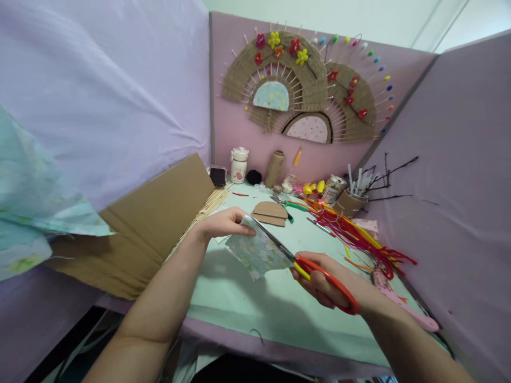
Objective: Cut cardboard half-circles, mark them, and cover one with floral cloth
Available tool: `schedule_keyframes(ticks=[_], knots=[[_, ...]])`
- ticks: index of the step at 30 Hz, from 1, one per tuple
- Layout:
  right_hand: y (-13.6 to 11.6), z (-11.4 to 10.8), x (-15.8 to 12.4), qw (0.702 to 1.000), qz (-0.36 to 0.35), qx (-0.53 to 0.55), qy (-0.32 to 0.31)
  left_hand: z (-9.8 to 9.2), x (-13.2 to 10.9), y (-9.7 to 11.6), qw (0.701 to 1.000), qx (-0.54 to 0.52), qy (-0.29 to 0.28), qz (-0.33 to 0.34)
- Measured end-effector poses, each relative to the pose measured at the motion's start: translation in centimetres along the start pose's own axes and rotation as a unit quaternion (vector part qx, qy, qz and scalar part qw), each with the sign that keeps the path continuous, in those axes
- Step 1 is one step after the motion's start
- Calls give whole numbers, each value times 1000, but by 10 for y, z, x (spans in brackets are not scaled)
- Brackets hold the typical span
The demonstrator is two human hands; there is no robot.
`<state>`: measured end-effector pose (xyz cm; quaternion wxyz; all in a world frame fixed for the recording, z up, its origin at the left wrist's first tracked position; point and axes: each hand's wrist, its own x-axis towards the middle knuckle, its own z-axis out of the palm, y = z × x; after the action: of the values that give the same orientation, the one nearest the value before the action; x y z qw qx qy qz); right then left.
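Observation:
My left hand [228, 223] pinches the upper left corner of a piece of light-blue floral fabric [259, 255], which hangs over the mint-green table. In my right hand [323, 282] is a pair of scissors [333, 284] with red and yellow handles. Their blades run along the fabric's upper edge, pointing toward my left fingers. Whether the blades are fully closed is hard to make out. Just behind the fabric lie semicircular cardboard pieces [269, 211] on the table.
Red, orange and yellow pipe cleaners [359, 239] spread along the right side, near a pink glue gun [403, 306]. A twine spool [274, 167] and a white jar [239, 165] stand at the back. Cardboard [151, 223] leans at left. Woven fans [275, 69] hang on the back panel.

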<state>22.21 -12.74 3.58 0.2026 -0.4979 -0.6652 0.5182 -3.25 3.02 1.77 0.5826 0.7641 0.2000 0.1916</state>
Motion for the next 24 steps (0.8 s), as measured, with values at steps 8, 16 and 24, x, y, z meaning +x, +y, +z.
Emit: schedule_keyframes(ticks=[8, 16, 24], knots=[[0, -3, 1, 996, -54, 15, -70, 1, 0, 3, 998, 63, 1, 17], [-2, -4, -2, 995, -47, 16, -90, -2, 0, 0, 998, 62, -11, 13], [-7, -1, 1, 996, -28, -15, -77, 4, 3, 3, 998, 63, -23, 9]])
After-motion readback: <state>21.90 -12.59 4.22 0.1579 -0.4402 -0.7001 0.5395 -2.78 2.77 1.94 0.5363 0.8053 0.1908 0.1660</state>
